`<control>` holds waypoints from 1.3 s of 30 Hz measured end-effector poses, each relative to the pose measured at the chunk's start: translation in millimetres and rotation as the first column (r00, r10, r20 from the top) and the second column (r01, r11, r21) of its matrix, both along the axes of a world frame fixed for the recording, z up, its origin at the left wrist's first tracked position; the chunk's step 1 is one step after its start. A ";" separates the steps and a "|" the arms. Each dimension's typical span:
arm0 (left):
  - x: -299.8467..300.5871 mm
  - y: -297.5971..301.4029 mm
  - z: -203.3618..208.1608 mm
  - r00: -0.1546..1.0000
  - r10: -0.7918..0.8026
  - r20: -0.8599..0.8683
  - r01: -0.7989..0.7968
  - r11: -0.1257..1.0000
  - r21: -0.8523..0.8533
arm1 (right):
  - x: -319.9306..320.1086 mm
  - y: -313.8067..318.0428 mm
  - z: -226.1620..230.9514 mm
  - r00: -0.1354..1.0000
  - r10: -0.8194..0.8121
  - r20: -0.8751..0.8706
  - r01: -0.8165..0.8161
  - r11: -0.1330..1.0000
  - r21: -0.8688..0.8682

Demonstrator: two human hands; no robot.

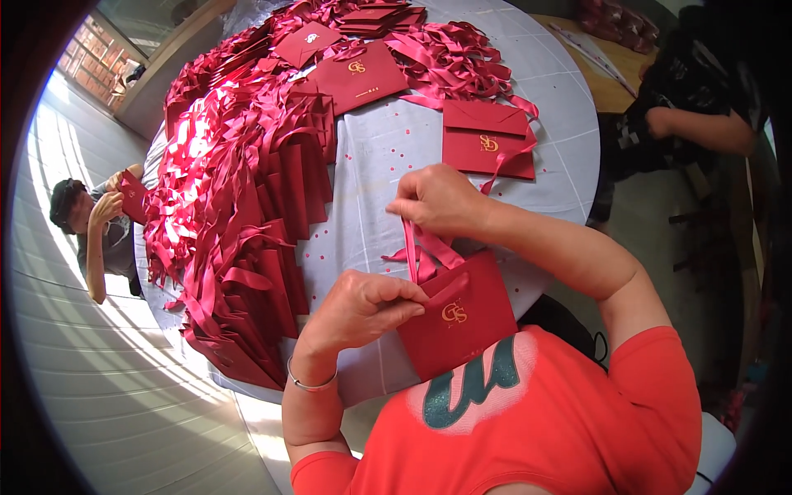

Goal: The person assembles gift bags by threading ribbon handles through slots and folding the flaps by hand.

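Note:
A dark red paper gift bag with a gold emblem lies tilted at the table's near edge, against my red shirt. My left hand is closed in a pinch at the bag's upper left corner, on its pink-red ribbon; whether it also grips the paper edge is hidden. Above the bag's top, my right hand pinches a raised length of the same ribbon, which runs down between the two hands. Loose ribbon ends lie behind the bag's opening.
Piled red bags with tangled ribbons cover the left and far side of the round, cloth-covered table. A flat red bag lies beyond my right hand. Tiny red dots speckle the cloth. One person sits left holding a red item; another is at right.

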State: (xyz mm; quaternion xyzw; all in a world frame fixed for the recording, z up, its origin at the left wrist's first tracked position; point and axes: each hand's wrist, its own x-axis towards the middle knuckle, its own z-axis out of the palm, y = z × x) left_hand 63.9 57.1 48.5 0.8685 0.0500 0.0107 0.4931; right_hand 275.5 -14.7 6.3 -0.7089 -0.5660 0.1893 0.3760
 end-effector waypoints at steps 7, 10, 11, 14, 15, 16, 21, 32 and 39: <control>3.2 -3.0 1.3 0.998 0.042 -0.045 -0.040 0.998 0.043 | -1.5 11.0 -14.5 0.983 -0.110 0.147 0.112 0.994 0.000; 4.5 -1.3 -3.9 0.998 -0.014 0.066 0.012 1.000 0.029 | -0.9 11.3 -21.0 0.961 -0.076 0.266 0.087 0.996 -0.027; 4.8 -1.3 -4.1 0.999 0.021 0.032 -0.022 0.999 0.032 | 2.0 9.3 -20.4 0.975 -0.088 0.203 0.091 0.996 -0.008; 1.8 2.2 -12.7 0.996 0.089 0.006 -0.089 0.995 0.055 | 7.5 -5.8 5.6 0.992 -0.120 -0.025 0.119 0.992 -0.040; 2.5 1.7 -14.6 0.994 0.110 0.014 -0.111 0.991 0.075 | 12.2 -12.9 6.7 0.986 -0.157 -0.061 0.156 0.988 -0.013; 2.8 2.3 -14.6 0.993 0.118 0.017 -0.119 0.990 0.074 | 16.6 -21.4 9.3 0.989 -0.142 -0.045 0.140 0.989 -0.038; 5.2 5.1 3.0 0.926 0.254 -0.280 -0.264 0.965 0.003 | 12.3 -84.1 32.4 0.998 -0.017 -0.055 -0.002 0.942 -0.336; 7.2 5.1 -22.5 0.947 0.013 -0.322 -0.202 0.801 -0.563 | -15.0 -117.6 24.7 0.821 0.007 -0.571 -0.059 0.996 -0.072; 15.2 5.8 -25.8 0.954 0.152 -0.257 -0.294 0.624 -0.724 | -10.7 -117.7 17.6 0.735 0.037 -0.678 -0.108 0.992 -0.062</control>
